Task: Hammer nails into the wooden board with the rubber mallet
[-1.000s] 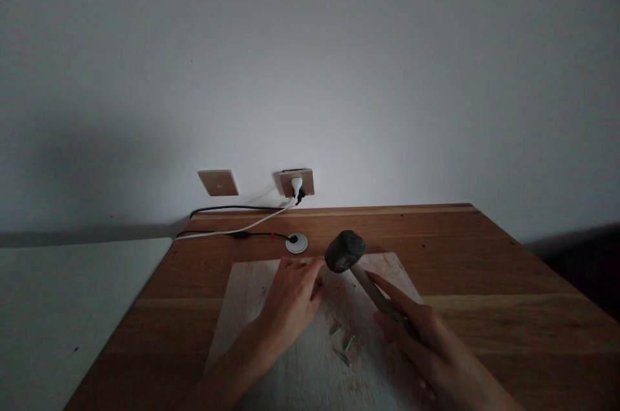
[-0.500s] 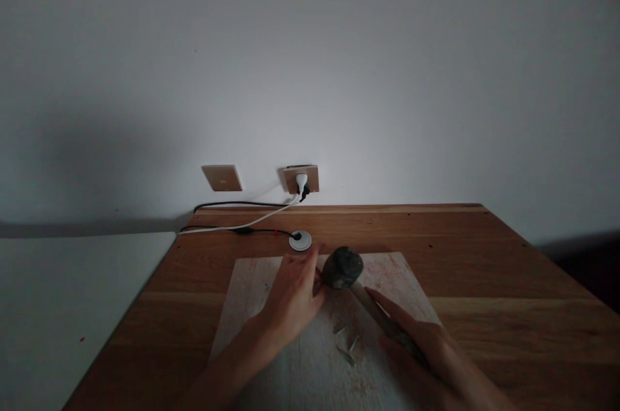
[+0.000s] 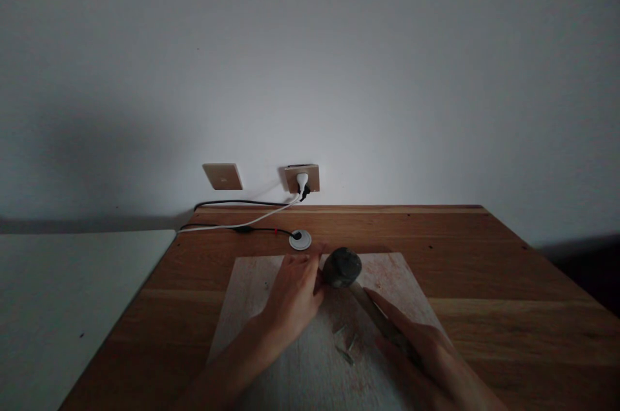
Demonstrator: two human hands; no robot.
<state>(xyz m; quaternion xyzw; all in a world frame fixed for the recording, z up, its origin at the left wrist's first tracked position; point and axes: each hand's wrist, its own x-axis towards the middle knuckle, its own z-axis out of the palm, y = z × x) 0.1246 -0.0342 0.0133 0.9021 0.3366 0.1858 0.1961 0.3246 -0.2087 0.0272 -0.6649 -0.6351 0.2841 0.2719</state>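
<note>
Clasping mallet (image 3: 343,267) by handle, right grip (image 3: 420,341) closed, left grip (image 3: 294,288) curled, contents hidden, wall plate (image 3: 223,176) (mark illegible)

We look across a brown wooden tabletop (image 3: 504,269) to a pale wall (image 3: 387,75) on the far side. Low on the wall, left of centre, we see two tan plates: a plain-looking plate (image 3: 223,176) farther left and, right of it, a socket plate (image 3: 291,178) holding a white plug (image 3: 302,181) and a black plug (image 3: 305,192). A white cable (image 3: 252,221) falls from the socket and runs left; a black cord (image 3: 242,202) lies along the far edge. Nearer us, another black cable (image 3: 266,230), with a red mark (image 3: 276,230), enters a round white grommet (image 3: 304,244). At near left we have a pale surface (image 3: 72,301); at far right, a dark area (image 3: 593,269) too dim to identify.
</note>
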